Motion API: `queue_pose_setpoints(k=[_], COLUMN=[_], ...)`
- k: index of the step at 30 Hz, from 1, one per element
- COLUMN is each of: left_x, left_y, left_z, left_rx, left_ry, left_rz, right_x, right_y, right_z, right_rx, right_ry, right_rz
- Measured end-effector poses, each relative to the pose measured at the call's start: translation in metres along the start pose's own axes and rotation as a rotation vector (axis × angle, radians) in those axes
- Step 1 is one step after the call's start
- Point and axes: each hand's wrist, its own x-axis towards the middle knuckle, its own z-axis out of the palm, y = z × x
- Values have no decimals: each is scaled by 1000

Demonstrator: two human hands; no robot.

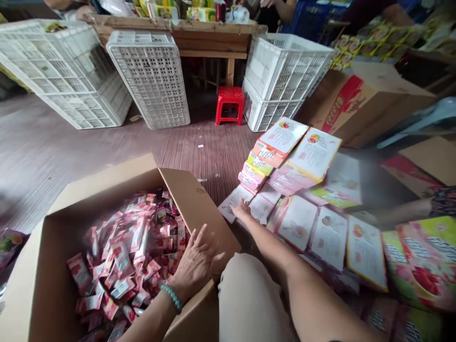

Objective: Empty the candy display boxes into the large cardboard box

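My left hand (197, 263), a green bead bracelet on its wrist, is spread over the inner flap of a large cardboard carton (199, 209). Nothing shows in its fingers. Inside the carton lies a heap of small pink and red sachets (123, 259). My right hand (242, 209) reaches forward to a flat white printed box (233, 199) on the floor, fingertips at its surface and fingers apart. Beside it, small printed boxes (297, 221) lie in rows, and taller stacks of boxes (281, 135) stand behind.
White plastic crates (149, 76) and a red stool (230, 104) stand ahead, near a wooden table (213, 40). Larger cartons (363, 104) are at the right. Another person's blurred arm (395, 209) reaches in from the right edge. Green and pink boxes (423, 261) lie nearer.
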Motion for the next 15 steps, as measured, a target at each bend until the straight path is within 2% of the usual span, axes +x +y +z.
queue_pose_setpoints(k=[3,5,7,12,15], left_x=[19,22,21,19,21], left_y=[-1,-1,2,7,4], left_z=[16,17,17,20,22], left_rx=[2,37,55,56,45], left_ry=[-164,-207,-202,-162,-170], left_rz=[-79,-121,-142,-163,-159], right_x=[14,21,27,39,46], right_y=[10,17,20,13,7], right_z=[17,28,42,76,74], right_rx=[-108,-161,-209,-318,-377], right_ry=[-127,-222,-281,-261,-232], right_rz=[-304,-509,-637,-741,-760])
